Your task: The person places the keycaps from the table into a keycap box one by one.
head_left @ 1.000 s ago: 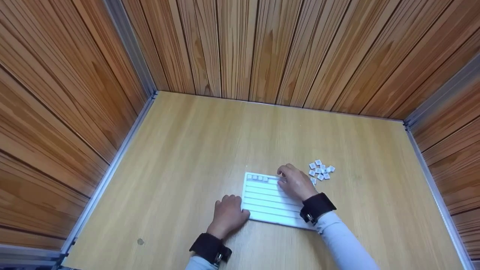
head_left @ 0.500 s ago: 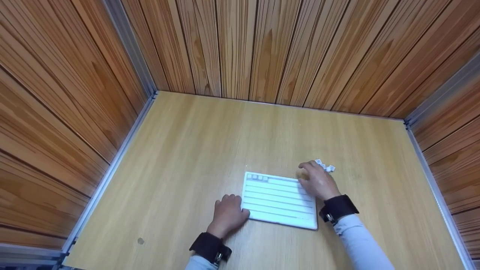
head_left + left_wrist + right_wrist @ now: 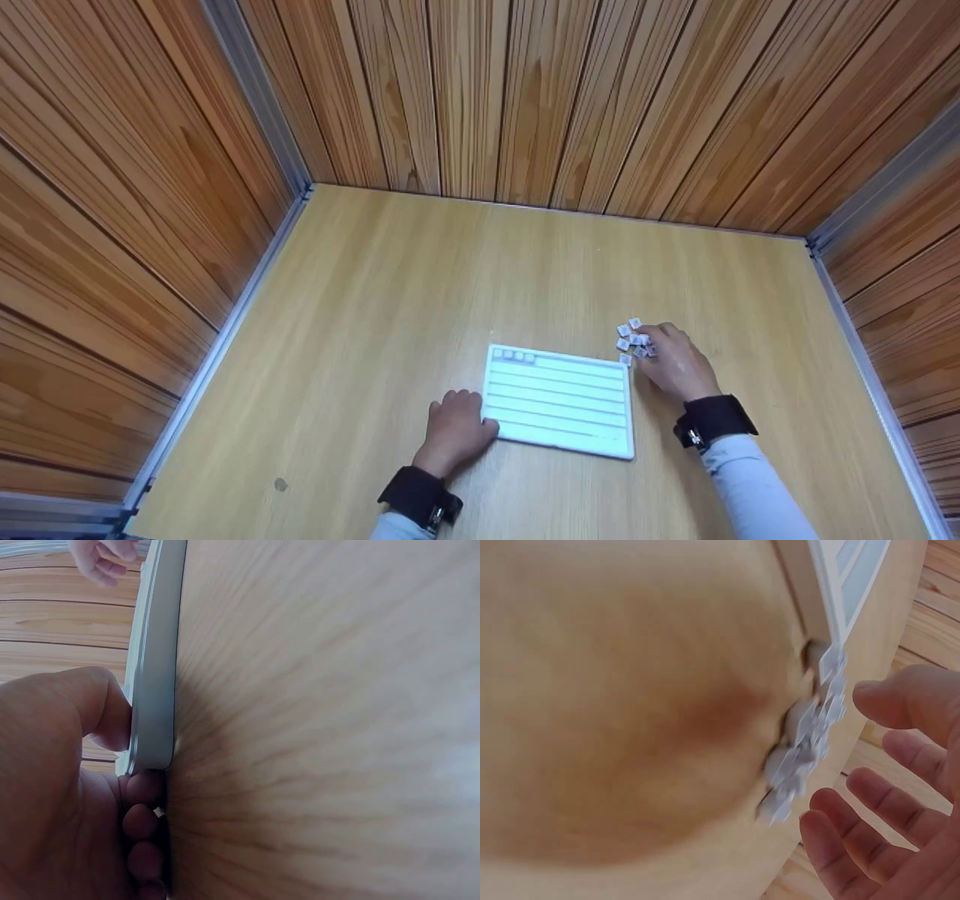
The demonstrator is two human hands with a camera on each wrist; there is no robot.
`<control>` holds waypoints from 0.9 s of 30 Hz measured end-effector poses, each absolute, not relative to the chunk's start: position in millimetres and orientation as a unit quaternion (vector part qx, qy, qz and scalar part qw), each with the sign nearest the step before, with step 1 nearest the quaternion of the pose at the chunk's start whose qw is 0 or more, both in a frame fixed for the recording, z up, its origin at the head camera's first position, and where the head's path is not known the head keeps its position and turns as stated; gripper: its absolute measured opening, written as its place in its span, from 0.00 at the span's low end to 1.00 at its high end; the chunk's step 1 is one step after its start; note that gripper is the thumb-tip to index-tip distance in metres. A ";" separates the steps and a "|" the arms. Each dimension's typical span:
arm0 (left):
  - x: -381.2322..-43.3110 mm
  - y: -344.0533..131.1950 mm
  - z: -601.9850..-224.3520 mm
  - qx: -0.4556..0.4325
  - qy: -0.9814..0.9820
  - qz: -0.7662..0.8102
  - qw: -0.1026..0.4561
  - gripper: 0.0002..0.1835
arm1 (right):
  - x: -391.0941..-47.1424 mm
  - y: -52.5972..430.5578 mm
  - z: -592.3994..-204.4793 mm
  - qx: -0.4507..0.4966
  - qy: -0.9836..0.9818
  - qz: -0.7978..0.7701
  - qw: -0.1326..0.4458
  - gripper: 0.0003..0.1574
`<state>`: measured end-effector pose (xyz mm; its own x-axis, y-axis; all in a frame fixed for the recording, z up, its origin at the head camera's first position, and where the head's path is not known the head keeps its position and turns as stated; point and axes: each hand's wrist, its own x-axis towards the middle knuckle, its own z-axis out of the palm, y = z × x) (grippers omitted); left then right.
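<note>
The left hand point(image 3: 455, 427) grips the white, rectangular, row-lined board point(image 3: 555, 411) by its left edge, thumb on top, probably steadying it on the pale wooden table point(image 3: 405, 300). By its far-right corner, seemingly grouped for easy reach, lie small white square tiles point(image 3: 634, 340); the right hand point(image 3: 681, 364), loosely spread and holding nothing, hovers beside them.

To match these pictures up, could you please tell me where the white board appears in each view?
Head: the white board, below centre and slightly right.
Left wrist: its edge, from the top down, left of centre.
Right wrist: one end, at the top, right of centre.
Shared landmark: the right hand, right in the head and right wrist views, top left in the left wrist view.
</note>
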<state>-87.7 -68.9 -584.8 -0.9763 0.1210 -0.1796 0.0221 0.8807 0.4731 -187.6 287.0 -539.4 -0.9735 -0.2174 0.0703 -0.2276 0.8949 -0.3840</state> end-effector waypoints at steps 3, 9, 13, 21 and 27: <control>-87.4 -69.4 -584.6 0.036 0.965 0.238 0.103 0.10 | -189.8 292.8 -539.9 0.111 -0.975 0.192 0.015 0.33; -87.5 -70.3 -583.1 0.031 0.964 0.240 0.111 0.11 | -195.1 302.4 -541.5 0.106 -0.978 0.179 0.011 0.31; -87.5 -70.6 -582.1 0.032 0.963 0.247 0.106 0.11 | -199.3 308.8 -541.6 0.101 -0.980 0.173 0.003 0.30; -87.1 -70.4 -582.9 0.033 0.960 0.254 0.112 0.11 | -207.8 316.2 -544.9 0.097 -0.982 0.165 -0.011 0.30; -87.7 -69.7 -584.6 0.036 0.961 0.250 0.109 0.11 | -215.4 317.9 -545.6 0.094 -0.981 0.170 -0.024 0.28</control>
<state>-87.7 -69.7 -584.6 -0.9735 0.1243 -0.1920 0.0149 0.8721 0.4891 -215.4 317.9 -545.6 -0.9813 -0.1919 -0.0148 -0.1757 0.9244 -0.3385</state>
